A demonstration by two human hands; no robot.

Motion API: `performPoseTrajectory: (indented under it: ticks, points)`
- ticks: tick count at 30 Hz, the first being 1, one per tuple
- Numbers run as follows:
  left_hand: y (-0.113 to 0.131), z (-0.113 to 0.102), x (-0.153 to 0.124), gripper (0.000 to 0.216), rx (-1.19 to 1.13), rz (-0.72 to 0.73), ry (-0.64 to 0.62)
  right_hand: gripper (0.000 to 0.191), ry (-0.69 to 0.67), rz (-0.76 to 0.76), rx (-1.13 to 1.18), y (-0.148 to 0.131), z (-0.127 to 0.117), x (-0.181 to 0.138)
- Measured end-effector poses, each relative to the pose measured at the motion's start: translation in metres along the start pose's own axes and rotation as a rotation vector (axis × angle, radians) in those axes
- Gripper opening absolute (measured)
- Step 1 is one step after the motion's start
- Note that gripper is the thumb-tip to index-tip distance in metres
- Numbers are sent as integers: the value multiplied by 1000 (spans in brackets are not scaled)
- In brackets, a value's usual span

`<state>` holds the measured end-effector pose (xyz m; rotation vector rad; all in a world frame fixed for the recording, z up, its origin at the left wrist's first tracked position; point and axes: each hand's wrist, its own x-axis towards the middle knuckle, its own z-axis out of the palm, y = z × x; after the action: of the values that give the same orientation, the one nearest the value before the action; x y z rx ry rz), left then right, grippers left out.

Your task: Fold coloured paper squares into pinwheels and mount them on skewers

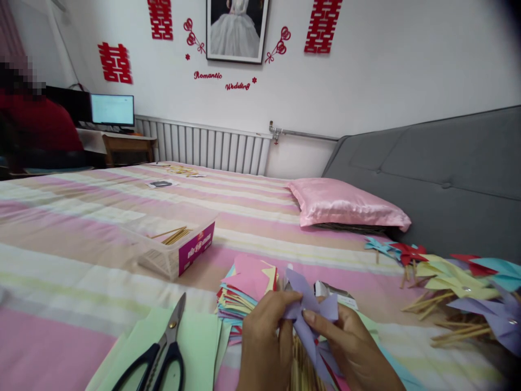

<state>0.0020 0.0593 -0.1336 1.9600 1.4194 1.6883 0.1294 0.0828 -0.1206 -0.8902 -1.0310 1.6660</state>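
Note:
A purple paper pinwheel is held between my two hands above the bed. My left hand pinches its left blade between thumb and fingers. With the thumb near the pinwheel's centre, my right hand grips the right side. Below them lies a bundle of thin wooden sticks, partly hidden by the hands. Just left of my left hand rises a stack of coloured paper pieces. Dark-handled scissors rest on light green paper sheets at the lower left.
Finished pinwheels on sticks lie in a pile at the right. A clear plastic box with sticks stands left of centre. Farther back are a pink pillow and a grey headboard. A person in red sits at the far left.

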Motion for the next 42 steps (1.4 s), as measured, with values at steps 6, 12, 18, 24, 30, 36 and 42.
performPoseTrajectory:
  ticks: [6, 12, 18, 24, 30, 36, 42]
  points:
    - [0, 0, -1, 35, -59, -36, 30, 24, -5, 27, 16, -1, 0, 1]
    - [4, -1, 2, 37, -159, -187, 50, 22, -45, 34, 31, -1, 1, 0]
    - [14, -14, 9, 36, -119, -224, -93, 19, 5, -47, -26, -11, -9, 1]
    - [12, -47, 18, 20, 91, -415, -398, 18, 78, -39, 46, -20, -17, 1]
    - [7, -55, 7, 12, 651, -553, -633, 19, 22, -8, 31, -22, -17, 0]
    - [11, -48, -1, 15, 590, -591, -629, 20, 37, -18, 22, -23, -16, -2]
    - [6, -48, -4, 21, 436, -588, -569, 22, 49, -25, 28, -23, -11, -2]
